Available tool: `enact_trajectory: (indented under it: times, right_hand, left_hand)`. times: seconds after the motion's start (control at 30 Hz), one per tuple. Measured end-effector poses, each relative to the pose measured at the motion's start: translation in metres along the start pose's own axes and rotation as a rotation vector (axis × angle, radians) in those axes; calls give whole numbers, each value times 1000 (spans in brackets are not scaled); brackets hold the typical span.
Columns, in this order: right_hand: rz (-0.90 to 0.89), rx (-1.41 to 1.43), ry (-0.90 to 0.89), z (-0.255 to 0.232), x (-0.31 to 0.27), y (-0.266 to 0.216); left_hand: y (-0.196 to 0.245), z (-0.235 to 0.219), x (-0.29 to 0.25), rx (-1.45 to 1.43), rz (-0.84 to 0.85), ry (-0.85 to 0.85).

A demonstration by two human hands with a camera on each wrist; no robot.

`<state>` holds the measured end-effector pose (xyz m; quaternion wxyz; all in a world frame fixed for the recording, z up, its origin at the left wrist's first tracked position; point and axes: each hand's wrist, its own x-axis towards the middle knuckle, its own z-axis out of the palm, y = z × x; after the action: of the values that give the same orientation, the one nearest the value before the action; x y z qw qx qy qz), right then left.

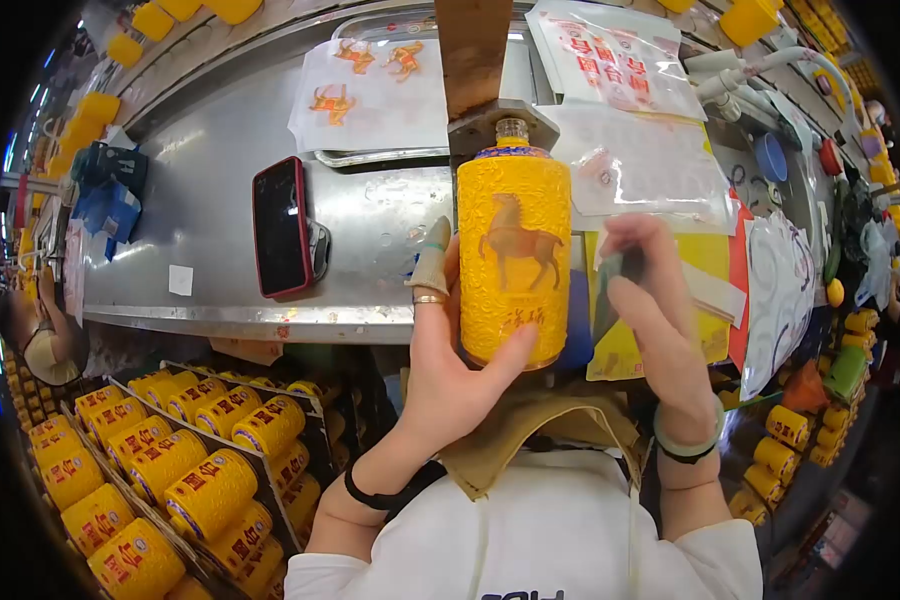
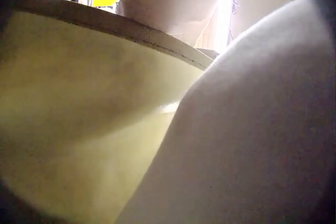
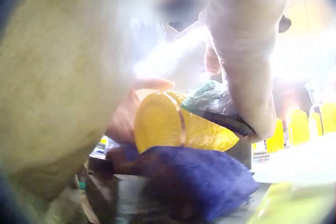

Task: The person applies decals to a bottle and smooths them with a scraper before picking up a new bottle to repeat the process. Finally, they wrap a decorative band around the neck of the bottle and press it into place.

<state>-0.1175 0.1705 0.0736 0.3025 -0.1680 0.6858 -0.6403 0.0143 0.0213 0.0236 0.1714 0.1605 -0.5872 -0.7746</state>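
Seeing one yellow bottle (image 1: 513, 262) in play: it's lying along the near edge of the counter (image 1: 205, 275), horse figure up, glass neck (image 1: 511, 131) pointing away from us at a metal bracket (image 1: 543, 128) — can't tell if they touch. Our left hand (image 1: 458, 365) is clamped on the bottle's left side, thumb over the lower front, a cloth sleeve (image 1: 432, 258) on one finger. Our right hand (image 1: 662, 310) is just right of the bottle, fingers curled, pinching a dark green object (image 1: 609, 280); blurred, type unclear. Right wrist view puts a purple-blue item (image 3: 210, 182) just below the bottle. Phone (image 1: 282, 228) lies left on the counter, horse decals (image 1: 332, 104) on a white sheet (image 1: 315, 62) beyond it, yellow sheet (image 1: 712, 338) at right. Left wrist view — mostly fabric, no hand detail.
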Motion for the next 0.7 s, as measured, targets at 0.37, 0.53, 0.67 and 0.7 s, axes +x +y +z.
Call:
enact_trajectory:
  times: [0.37, 0.53, 0.67, 0.7]
  right_hand:
    - [-722, -824, -315, 21, 31, -35]
    - [-805, -901, -186, 19, 41, -36]
    - [-771, -826, -194, 21, 34, -32]
    - [-778, -825, -172, 22, 33, -27]
  left_hand:
    - [0, 7, 3, 7, 37, 31]
    - [-4, 7, 1, -9, 37, 36]
    - [-2, 6, 3, 35, 36, 34]
    - [-1, 6, 3, 35, 34, 27]
